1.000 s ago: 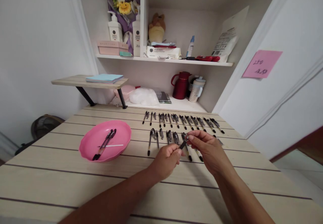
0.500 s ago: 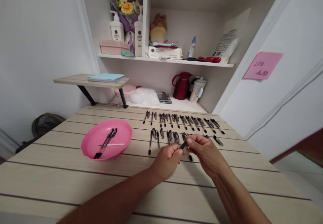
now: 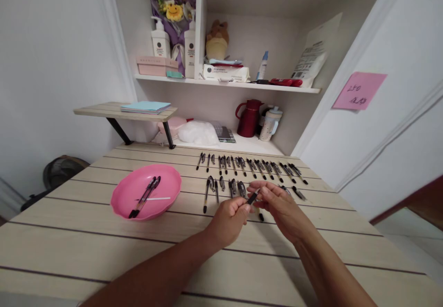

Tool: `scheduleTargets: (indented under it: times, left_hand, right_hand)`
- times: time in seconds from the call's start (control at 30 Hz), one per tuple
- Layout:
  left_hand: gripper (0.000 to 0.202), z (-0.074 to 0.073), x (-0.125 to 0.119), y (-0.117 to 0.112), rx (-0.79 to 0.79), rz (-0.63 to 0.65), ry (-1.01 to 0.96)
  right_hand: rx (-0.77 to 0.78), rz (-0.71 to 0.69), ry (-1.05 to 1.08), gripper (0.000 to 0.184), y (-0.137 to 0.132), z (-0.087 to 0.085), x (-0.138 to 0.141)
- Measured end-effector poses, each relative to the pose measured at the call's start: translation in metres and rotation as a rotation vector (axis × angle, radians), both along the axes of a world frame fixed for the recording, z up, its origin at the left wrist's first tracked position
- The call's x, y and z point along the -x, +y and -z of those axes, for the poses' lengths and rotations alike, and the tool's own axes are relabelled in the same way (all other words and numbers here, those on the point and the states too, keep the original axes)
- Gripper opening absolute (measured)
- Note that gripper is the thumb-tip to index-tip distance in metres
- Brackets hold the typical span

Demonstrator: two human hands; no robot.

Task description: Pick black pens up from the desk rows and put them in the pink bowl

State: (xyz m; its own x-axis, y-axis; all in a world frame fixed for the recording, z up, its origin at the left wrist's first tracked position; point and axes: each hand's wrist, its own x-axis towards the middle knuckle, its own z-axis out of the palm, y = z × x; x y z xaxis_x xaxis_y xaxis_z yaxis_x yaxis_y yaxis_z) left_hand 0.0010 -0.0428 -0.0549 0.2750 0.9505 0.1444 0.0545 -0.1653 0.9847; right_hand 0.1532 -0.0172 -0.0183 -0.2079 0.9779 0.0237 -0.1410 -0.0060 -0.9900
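My left hand (image 3: 231, 217) is closed around the lower part of a pen, with the pen's black grip (image 3: 252, 198) showing past the thumb. At the pen's silvery tip, my right hand (image 3: 275, 205) is curled, its thumb and forefinger about the tip; their exact contact is hard to see. Under and behind both hands lies a row of uncapped black pens and caps (image 3: 233, 187), partly hidden by my fingers. One pen's black end (image 3: 260, 216) pokes out below the right hand. Farther back runs a second row of pens and caps (image 3: 256, 167).
On the left of the slatted table (image 3: 194, 263) stands a pink bowl (image 3: 119, 191) holding two capped pens (image 3: 147, 196) and a thin white stick (image 3: 157, 199). A small raised shelf (image 3: 90, 110) carries blue paper (image 3: 145, 107). A red jug (image 3: 248, 120) and a pale cup (image 3: 271, 124) stand behind.
My right fingers have shifted slightly and loosened around the pen's front end, so its grip and silvery tip show more. My left hand has stayed almost still.
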Motion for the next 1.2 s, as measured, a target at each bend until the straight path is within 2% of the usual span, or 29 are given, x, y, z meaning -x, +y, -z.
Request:
scheduleTargets:
  times: [0.17, 0.3, 0.43, 0.6, 0.73, 0.9, 1.1, 1.2]
  left_hand:
    - [0.024, -0.001, 0.0, 0.0, 0.01, 0.0, 0.015]
    - [0.025, -0.001, 0.0, 0.0, 0.01, -0.004, 0.016]
    - [0.026, -0.001, 0.0, 0.0, 0.01, -0.01, 0.025]
    - [0.026, -0.004, 0.0, -0.002, 0.013, -0.011, 0.03]
    - [0.026, -0.004, 0.0, -0.002, 0.0, -0.008, 0.027]
    - [0.026, -0.003, 0.0, -0.002, 0.01, -0.004, 0.039]
    - [0.026, -0.004, 0.0, -0.003, 0.002, 0.007, 0.071]
    - [0.026, -0.003, 0.0, -0.003, 0.007, -0.001, 0.082]
  right_hand:
    - [-0.028, 0.009, -0.032, 0.028, 0.001, 0.0, -0.002]
    - [-0.015, -0.061, -0.011, 0.033, 0.001, 0.001, -0.003]
    - [-0.053, -0.014, -0.03, 0.024, 0.002, 0.003, -0.005]
    - [-0.024, -0.089, -0.017, 0.038, 0.002, 0.005, -0.005]
    - [-0.051, -0.05, -0.049, 0.029, 0.0, 0.004, -0.003]
    - [-0.019, -0.086, 0.009, 0.031, -0.001, 0.003, -0.004]
    - [-0.066, 0.031, -0.038, 0.024, 0.004, 0.012, -0.005]
    - [-0.069, -0.003, -0.033, 0.023, 0.002, 0.01, -0.003]
